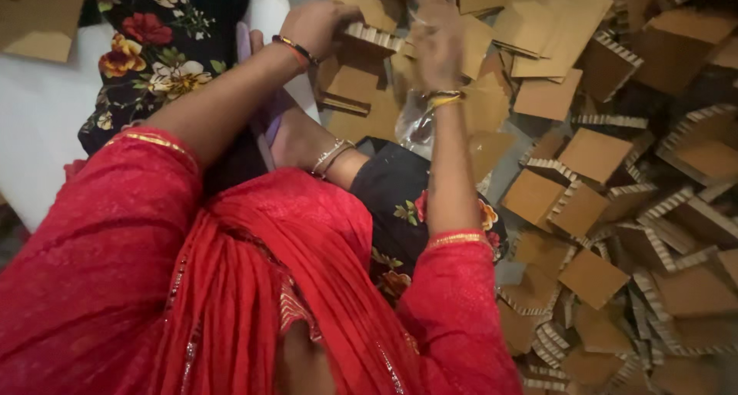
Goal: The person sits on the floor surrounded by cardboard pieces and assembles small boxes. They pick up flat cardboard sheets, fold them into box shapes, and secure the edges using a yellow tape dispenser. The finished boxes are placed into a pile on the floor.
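Her left hand (319, 24) clamps a brown corrugated cardboard piece (369, 37) while the blurred right hand (437, 41), grip unclear, should press squarely, I'd judge.

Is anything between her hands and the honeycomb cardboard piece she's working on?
Nothing visible. The left hand already grips the honeycomb cardboard piece by its edge. The right hand is blurred just beside it; whether it touches is unclear.
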